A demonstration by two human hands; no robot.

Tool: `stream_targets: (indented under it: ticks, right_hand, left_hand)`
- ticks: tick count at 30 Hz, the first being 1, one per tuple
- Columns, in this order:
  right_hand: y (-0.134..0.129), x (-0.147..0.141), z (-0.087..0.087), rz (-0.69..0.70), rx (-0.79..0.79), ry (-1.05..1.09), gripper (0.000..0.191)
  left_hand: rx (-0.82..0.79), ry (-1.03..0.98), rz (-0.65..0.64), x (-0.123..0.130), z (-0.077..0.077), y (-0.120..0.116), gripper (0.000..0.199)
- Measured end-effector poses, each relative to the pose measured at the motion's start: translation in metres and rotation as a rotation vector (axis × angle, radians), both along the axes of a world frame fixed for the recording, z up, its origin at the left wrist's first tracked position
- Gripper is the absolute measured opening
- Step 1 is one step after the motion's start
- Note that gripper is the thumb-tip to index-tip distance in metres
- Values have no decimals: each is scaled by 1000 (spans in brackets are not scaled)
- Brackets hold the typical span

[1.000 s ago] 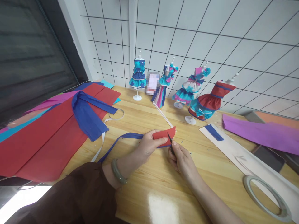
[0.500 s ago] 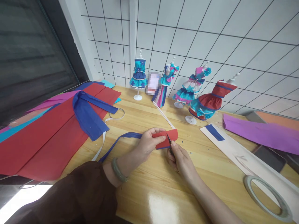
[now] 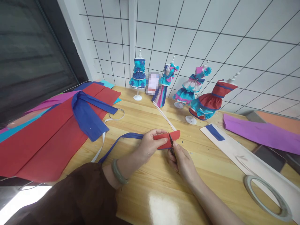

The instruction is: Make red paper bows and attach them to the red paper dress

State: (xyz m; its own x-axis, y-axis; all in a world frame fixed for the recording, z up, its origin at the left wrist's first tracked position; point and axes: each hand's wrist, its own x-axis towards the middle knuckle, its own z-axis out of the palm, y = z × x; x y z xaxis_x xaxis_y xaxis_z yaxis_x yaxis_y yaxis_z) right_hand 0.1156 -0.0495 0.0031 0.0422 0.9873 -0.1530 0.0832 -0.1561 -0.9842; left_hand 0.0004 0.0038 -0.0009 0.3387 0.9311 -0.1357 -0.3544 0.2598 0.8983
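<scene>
My left hand (image 3: 151, 144) pinches a small red piece of crepe paper (image 3: 161, 136) between thumb and fingers, just above the table. A blue edge shows along the paper's lower side. My right hand (image 3: 179, 157) is closed around a small pair of dark scissors (image 3: 171, 140), whose blades lie across the red paper right of my left thumb. Their handles are mostly hidden by my fingers. A narrow blue paper strip (image 3: 119, 139) runs leftward from behind my left hand. Beyond the red paper lies a thin white strip (image 3: 165, 115).
Red crepe sheets (image 3: 47, 131) with a folded blue piece (image 3: 87, 117) lie at left. Several dressed mini mannequins, including one in red (image 3: 211, 101), stand at the back. On the right are a white strip (image 3: 236, 159), a tape roll (image 3: 248, 184) and purple paper (image 3: 253, 132).
The scissors' blades now cut further into the red paper, and its right part has swung slightly away to the right. My left hand keeps its pinch.
</scene>
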Motion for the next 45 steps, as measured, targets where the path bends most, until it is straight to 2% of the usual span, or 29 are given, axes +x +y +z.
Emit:
stream_targets:
  ticks: [27,37,45]
  right_hand:
    - [-1,1,0,31,-32,-2,53]
    - [-1,-1,6,11,-6,-55,52]
    - [0,0,2,-5,-8,-47,49]
  left_hand:
    - [-12,-12,35,-1,0,0,29]
    - [78,71,74,0,-4,2,28]
    - [78,71,77,1,-4,0,25]
